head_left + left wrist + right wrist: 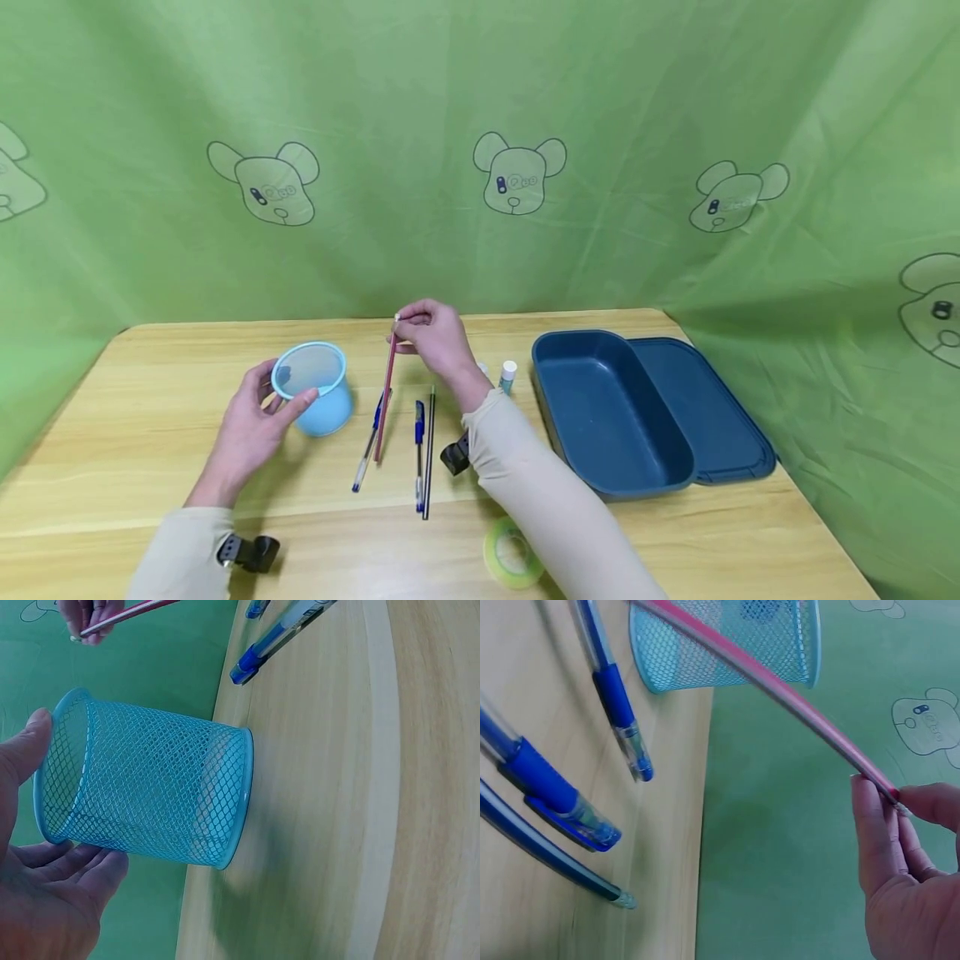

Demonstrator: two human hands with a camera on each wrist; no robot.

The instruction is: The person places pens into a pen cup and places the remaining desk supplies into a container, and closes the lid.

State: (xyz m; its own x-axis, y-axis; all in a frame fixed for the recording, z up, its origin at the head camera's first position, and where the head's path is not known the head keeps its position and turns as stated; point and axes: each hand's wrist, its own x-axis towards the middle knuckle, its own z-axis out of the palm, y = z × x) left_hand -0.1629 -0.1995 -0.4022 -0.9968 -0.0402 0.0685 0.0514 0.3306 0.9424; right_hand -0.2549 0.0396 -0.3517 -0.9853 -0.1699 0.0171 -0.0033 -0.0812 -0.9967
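Note:
My left hand holds the blue mesh pen cup near its rim, thumb on one side and fingers on the other; the cup stands upright on the table. Between thumb and fingertips, my right hand pinches a pink pencil by its white-tipped end. The pencil slants down, to the right of the cup. Below it lies a blue-capped pen. A second blue pen and a dark pencil lie side by side further right.
A dark blue box stands on the right, its lid beside it. A white-capped glue stick stands near the right forearm, another white cap partly hidden beside it. A roll of tape lies partly under that arm. Green curtain surrounds the table.

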